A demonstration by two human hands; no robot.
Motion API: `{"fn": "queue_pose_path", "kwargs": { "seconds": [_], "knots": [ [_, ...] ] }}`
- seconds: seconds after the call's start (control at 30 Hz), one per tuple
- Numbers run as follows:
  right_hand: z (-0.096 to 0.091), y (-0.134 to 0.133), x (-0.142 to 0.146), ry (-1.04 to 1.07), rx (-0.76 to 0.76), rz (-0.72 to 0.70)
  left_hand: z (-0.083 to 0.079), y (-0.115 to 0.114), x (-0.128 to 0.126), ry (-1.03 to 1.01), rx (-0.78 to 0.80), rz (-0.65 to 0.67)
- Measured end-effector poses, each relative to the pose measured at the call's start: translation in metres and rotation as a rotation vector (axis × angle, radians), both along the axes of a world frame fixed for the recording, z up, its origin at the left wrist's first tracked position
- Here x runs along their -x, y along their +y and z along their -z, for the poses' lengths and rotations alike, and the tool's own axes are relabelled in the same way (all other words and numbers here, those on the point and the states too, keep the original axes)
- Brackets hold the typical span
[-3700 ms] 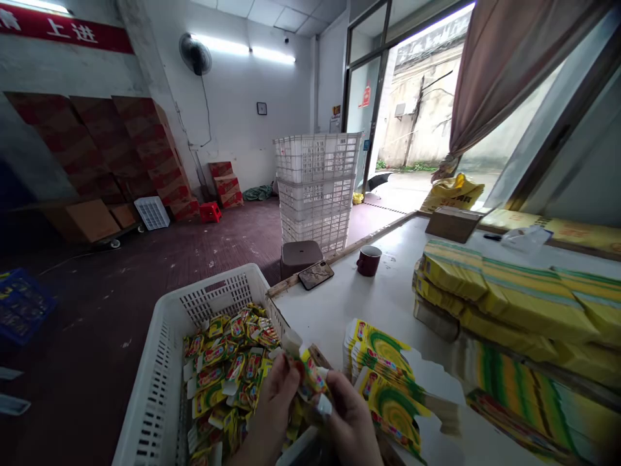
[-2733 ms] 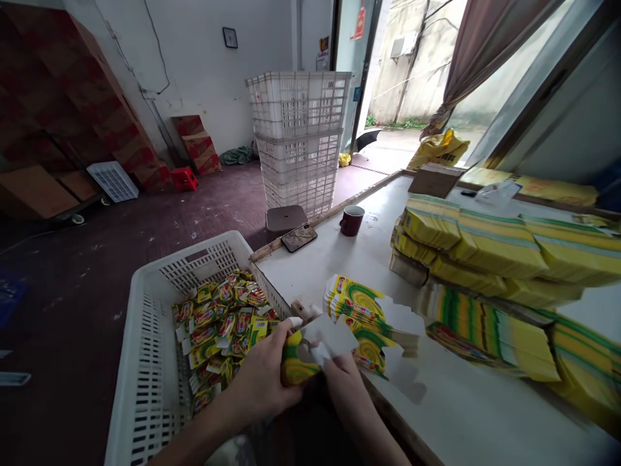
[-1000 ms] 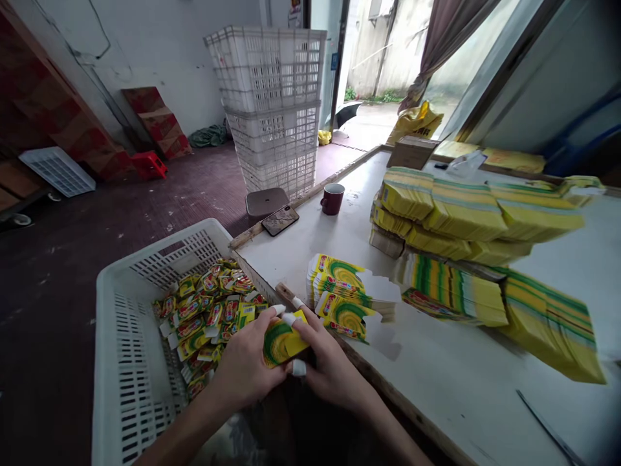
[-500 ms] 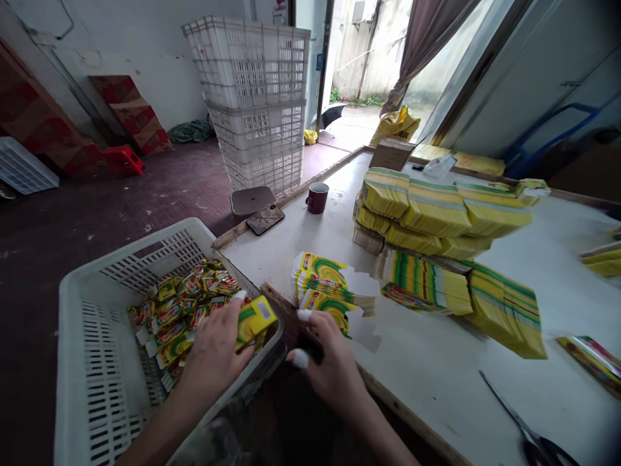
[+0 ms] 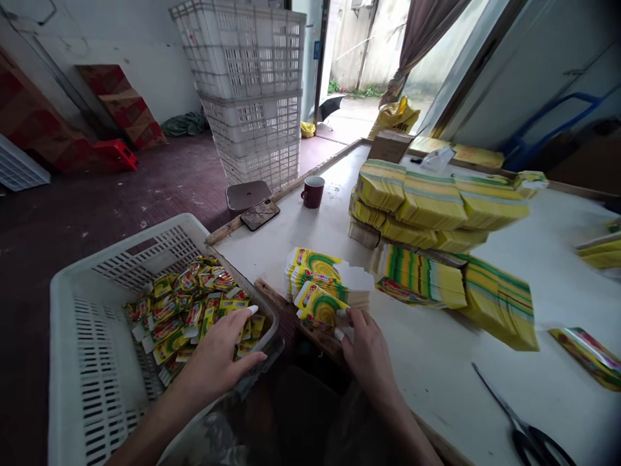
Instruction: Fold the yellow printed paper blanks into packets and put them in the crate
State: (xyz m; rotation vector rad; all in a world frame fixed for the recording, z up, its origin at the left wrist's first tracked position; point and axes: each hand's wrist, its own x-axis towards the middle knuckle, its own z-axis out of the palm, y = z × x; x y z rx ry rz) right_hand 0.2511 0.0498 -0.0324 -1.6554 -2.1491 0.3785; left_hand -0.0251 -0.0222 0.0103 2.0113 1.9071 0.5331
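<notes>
My left hand (image 5: 226,353) is over the near side of a white plastic basket (image 5: 65,291), fingers apart with nothing held. Beneath it lie many small yellow-green boxes (image 5: 169,317) with red lettering, heaped loosely. My right hand (image 5: 366,346) is at the table's near edge, thumb and fingertips closed on the right end of a flat yellow carton (image 5: 317,305) with a green swirl. This carton lies on the front of a fanned pile of flat cartons (image 5: 315,262) with white flaps.
Banded-looking stacks of yellow cartons (image 5: 431,200) stand further back on the white table (image 5: 422,382). Scissors (image 5: 514,414) lie at right. A mug (image 5: 313,192) and a phone (image 5: 261,214) sit near the left edge. Stacked white crates (image 5: 247,90) stand beyond.
The yellow box in my left hand has been let go into the basket, and that hand has opened. My right hand has moved right and closed on a flat carton.
</notes>
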Motion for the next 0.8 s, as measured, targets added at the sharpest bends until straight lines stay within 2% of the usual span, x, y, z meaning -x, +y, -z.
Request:
{"fn": "queue_pose_path", "kwargs": {
  "seconds": [0.13,0.3,0.43,0.57,0.63,0.7,0.77,0.8],
  "knots": [
    [0.001,-0.001,-0.004,-0.081,-0.081,0.124,0.0,0.0,-0.001,-0.087,0.018,0.011],
    [0.009,0.0,-0.006,-0.092,-0.029,0.187,-0.008,0.0,-0.008,-0.143,0.143,0.059],
    [0.007,0.003,-0.02,0.18,0.154,0.185,-0.017,-0.001,-0.011,-0.196,0.25,0.086],
    [-0.018,-0.001,-0.03,0.616,0.216,0.119,-0.018,-0.003,-0.016,-0.318,0.308,0.148],
    [-0.034,-0.007,-0.019,0.833,0.225,0.064,-0.015,-0.002,-0.02,-0.503,0.335,0.183],
    [-0.044,-0.015,0.007,1.004,0.329,-0.051,-0.013,-0.001,-0.027,-0.794,0.349,0.216],
    [-0.046,-0.022,0.04,1.08,0.506,-0.254,-0.013,0.002,-0.034,-1.125,0.299,0.176],
    [-0.044,-0.025,0.056,1.085,0.542,-0.327,-0.015,0.003,-0.037,-1.278,0.245,0.108]
  ]
}}
